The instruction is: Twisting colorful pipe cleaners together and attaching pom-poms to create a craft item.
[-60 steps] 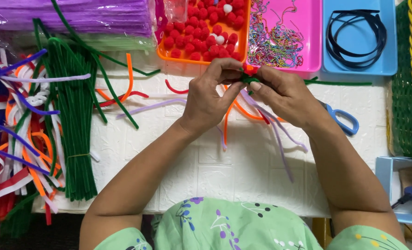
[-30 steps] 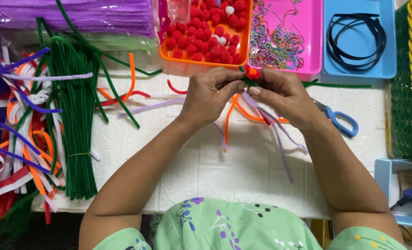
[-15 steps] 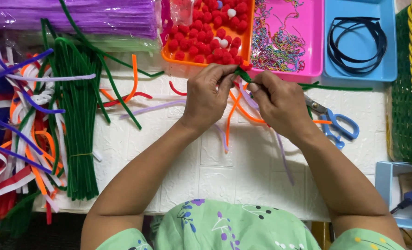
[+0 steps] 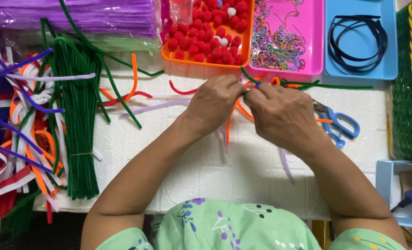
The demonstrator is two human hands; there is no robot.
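Note:
My left hand [image 4: 213, 105] and my right hand [image 4: 280, 113] meet over the white table [image 4: 206, 162], fingertips pinched together on a small twist of pipe cleaners [image 4: 250, 88]. A green pipe cleaner [image 4: 335, 86] runs from the pinch to the right. Orange and lilac stems [image 4: 229, 127] hang below the hands. Most of the twist is hidden by my fingers.
An orange tray of red pompoms [image 4: 206, 32], a pink tray of coloured chains [image 4: 284, 39] and a blue tray with black headbands [image 4: 358, 39] line the far edge. Blue scissors [image 4: 340, 125] lie right of my hand. Green pipe cleaner bundle [image 4: 76, 120] and mixed stems lie left.
Both hands have stayed pinched on the twist, shifting slightly lower and turning it. The green stem now sticks out further to the right.

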